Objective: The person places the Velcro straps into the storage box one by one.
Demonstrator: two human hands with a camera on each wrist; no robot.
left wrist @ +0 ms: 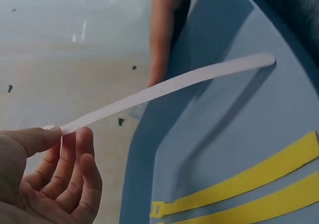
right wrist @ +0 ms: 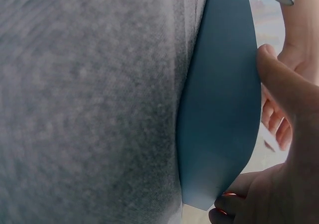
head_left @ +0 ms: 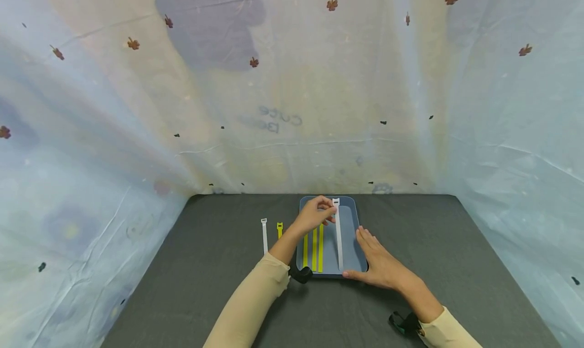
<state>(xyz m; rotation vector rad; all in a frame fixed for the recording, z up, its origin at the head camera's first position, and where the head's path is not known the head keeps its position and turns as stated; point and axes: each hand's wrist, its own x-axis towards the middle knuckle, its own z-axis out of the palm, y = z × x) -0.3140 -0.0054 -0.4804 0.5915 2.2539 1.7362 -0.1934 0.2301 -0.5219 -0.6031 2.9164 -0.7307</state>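
My left hand pinches a white hook-and-loop cable tie between thumb and fingertips, close to its slotted head. In the left wrist view the white strap slopes across the blue-grey tray, its head end raised, its rounded tail down at the tray floor with a shadow below. Several yellow cable ties lie side by side in the left half of the tray. My right hand rests at the tray's near right corner, fingers extended along the side. The right wrist view has its thumb at the tray's rim.
Left of the tray, on the dark grey cloth-covered table, lie another white tie and a yellow tie, both partly hidden by my left arm. A patterned curtain hangs behind and on both sides.
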